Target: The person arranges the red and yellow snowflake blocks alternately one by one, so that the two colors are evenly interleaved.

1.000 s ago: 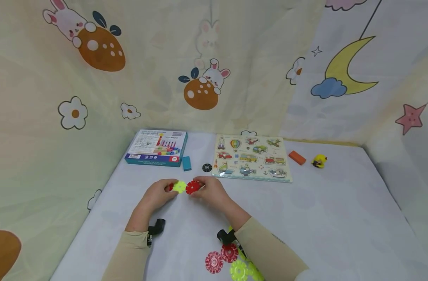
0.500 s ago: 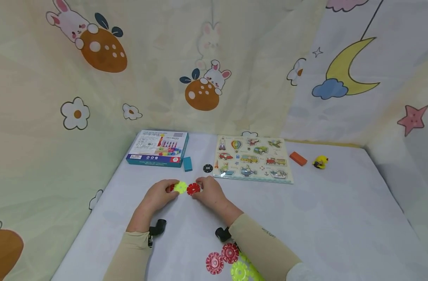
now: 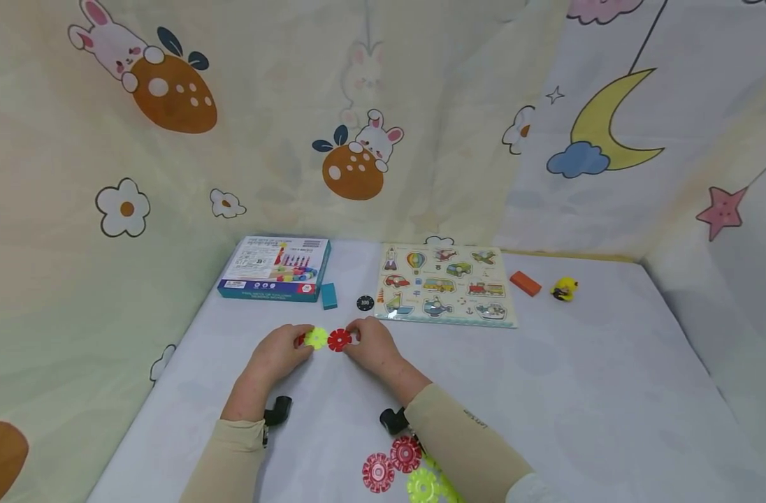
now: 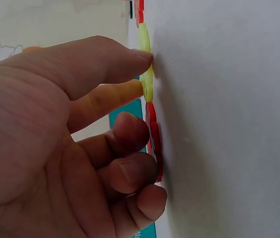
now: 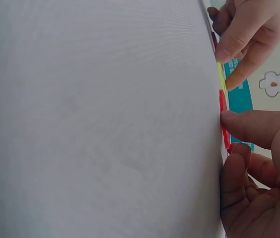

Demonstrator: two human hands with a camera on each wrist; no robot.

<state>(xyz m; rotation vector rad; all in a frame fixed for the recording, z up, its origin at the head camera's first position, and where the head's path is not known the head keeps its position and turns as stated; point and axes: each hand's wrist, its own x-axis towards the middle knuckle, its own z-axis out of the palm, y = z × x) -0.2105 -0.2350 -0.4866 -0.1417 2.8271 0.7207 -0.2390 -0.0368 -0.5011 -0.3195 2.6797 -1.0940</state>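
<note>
Table [image 3: 578, 398]: white-covered, walled by a printed cloth [image 3: 446, 188].
Foreground: loose red discs [image 3: 378, 473] and a loose yellow disc [image 3: 423, 484] lie by the right sleeve [image 3: 471, 440].
Change: slight; the held row keeps its place, yellow disc [image 3: 316, 339] and red disc [image 3: 339, 340] meeting edge to edge, seemingly aligned, though interlocking cannot be told.
Left hand [image 3: 282, 349]: thumb and forefinger pinch yellow; looser fingers rest near a second red disc [image 4: 155, 136].
Right hand [image 3: 375, 347]: narrowly pinches red.
Behind: black chip [image 3: 365, 302], teal block [image 3: 329, 296], puzzle board [image 3: 446, 286], box [image 3: 272, 269].
</note>
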